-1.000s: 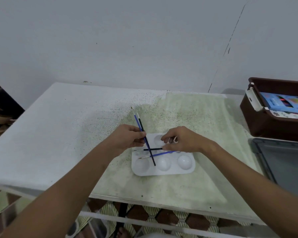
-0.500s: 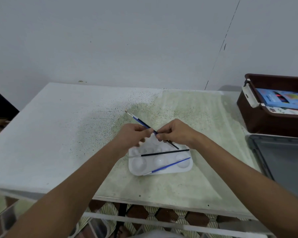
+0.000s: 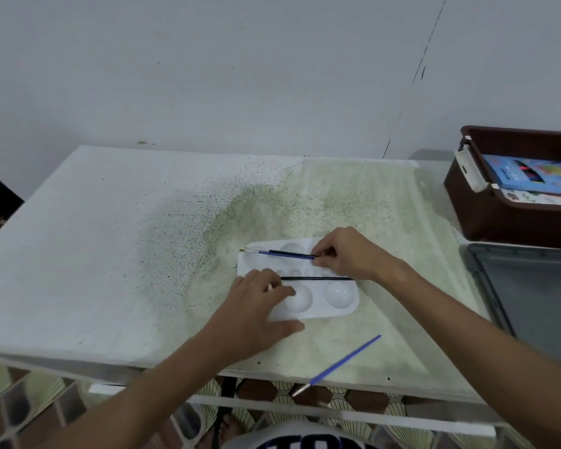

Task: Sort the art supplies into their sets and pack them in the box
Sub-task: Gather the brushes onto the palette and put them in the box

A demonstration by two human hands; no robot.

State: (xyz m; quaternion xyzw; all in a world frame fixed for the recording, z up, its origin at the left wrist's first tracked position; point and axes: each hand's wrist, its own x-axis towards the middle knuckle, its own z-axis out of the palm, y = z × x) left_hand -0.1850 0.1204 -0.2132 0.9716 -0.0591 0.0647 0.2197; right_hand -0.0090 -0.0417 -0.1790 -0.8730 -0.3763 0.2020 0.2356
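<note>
A white paint palette (image 3: 340, 294) lies on the table. My right hand (image 3: 347, 252) pinches two thin brushes (image 3: 285, 253), one blue and one black, held together and level over the palette's far row. A single black brush (image 3: 318, 279) lies across the palette's middle. My left hand (image 3: 256, 306) rests flat on the palette's left part, its fingertips at the black brush's left end. A loose blue brush (image 3: 345, 358) lies at a slant by the table's front edge, its metal tip hanging over the edge. The brown box (image 3: 499, 222) stands at the far right.
Inside the box lies a blue pack (image 3: 531, 171) on top of a printed sheet. A grey lid (image 3: 531, 286) lies flat in front of the box. The white table (image 3: 94, 238) is speckled and stained green; its front edge runs just below my forearms.
The blue brush slid off the palette to the table's front edge. My left hand let go of the brush pair and dropped onto the palette; my right hand now holds the pair level.
</note>
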